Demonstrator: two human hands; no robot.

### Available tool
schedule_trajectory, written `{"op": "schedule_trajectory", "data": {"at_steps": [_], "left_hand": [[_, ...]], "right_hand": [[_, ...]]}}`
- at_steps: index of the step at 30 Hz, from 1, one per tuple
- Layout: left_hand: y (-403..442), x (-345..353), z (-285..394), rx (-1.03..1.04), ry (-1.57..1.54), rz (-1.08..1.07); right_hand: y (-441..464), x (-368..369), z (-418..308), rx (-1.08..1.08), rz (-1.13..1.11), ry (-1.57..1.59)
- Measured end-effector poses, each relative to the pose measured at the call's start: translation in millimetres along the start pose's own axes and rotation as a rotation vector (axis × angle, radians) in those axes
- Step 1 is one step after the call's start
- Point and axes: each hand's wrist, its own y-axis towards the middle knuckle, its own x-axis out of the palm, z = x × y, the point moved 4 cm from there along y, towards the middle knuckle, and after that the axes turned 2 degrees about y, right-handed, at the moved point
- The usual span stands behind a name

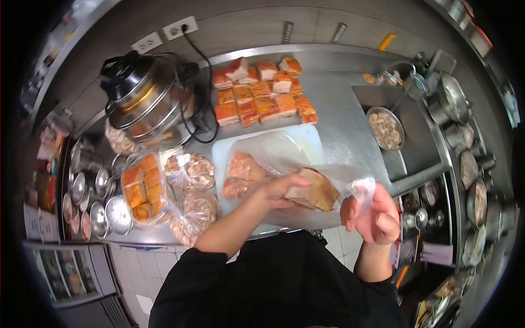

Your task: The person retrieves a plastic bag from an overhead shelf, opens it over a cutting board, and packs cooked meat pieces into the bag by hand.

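My left hand (281, 191) is closed around a piece of pork belly (322, 191), which sits inside the mouth of a clear plastic bag (270, 150). My right hand (377, 218) pinches the bag's gathered edge at the right, with the fingers curled. Further inside the bag, other pork belly pieces (243, 169) lie over the white cutting board (311, 136). Beyond the board, rows of cooked pork belly blocks (260, 104) rest on the steel counter.
A packed bag of pork belly (145, 188) and tied bags of pale food pieces (191, 213) lie left of the board. A glass-bowled electric cooker (147, 104) stands behind them. At the right, a metal bowl of pale pieces (385, 128) sits in the sink (415, 131).
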Motion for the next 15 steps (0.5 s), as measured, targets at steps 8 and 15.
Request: {"op": "schedule_trajectory", "data": {"at_steps": [8, 15], "left_hand": [[-40.5, -49.8, 21.6, -0.104, 1.395, 0.789], [-117.5, -10.9, 83.4, -0.538, 2.077, 1.413]], "right_hand": [[-18.9, -10.9, -2.8, 0.130, -0.023, 0.090], [-26.4, -8.7, 20.4, 0.283, -0.212, 0.106]]}}
